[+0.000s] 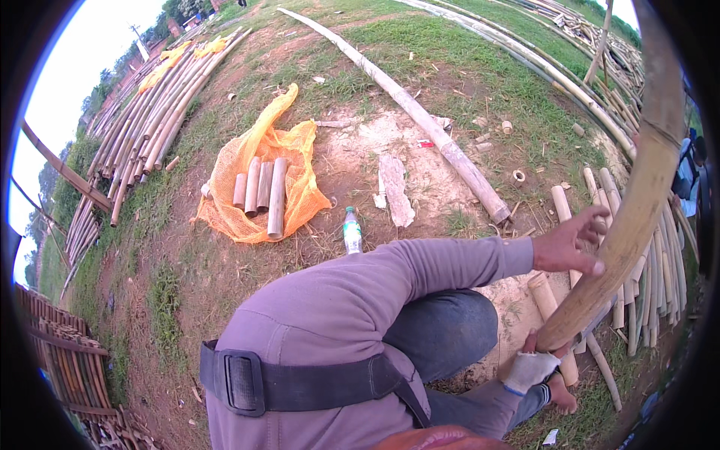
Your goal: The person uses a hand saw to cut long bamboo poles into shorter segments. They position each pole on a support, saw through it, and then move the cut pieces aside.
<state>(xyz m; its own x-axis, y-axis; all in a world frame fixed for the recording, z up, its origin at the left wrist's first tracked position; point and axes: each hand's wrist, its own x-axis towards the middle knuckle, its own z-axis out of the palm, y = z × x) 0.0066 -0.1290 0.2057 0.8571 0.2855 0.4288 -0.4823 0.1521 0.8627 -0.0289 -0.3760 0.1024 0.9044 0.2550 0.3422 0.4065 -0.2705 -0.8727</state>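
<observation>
A thick bamboo pole [637, 202] slants from the upper right down toward my knees. My left hand [571, 244], bare and in a grey-purple sleeve, is beside the pole with fingers spread; its thumb tip overlaps the pole's edge, and I cannot tell if it touches. Lower down, my right hand [531, 367] in a whitish glove grips the pole's lower end, its fingers partly hidden. Close to that end, a short bamboo piece [543, 294] lies on the ground. Several cut bamboo lengths [660, 270] are heaped behind the pole.
An orange mesh bag [304, 142] lies spread on the ground with several short bamboo pieces [277, 196] on it. A plastic bottle [352, 232] stands nearby. One long bamboo pole [420, 116] crosses the ground ahead. Stacked bamboo poles [154, 124] lie at the far left.
</observation>
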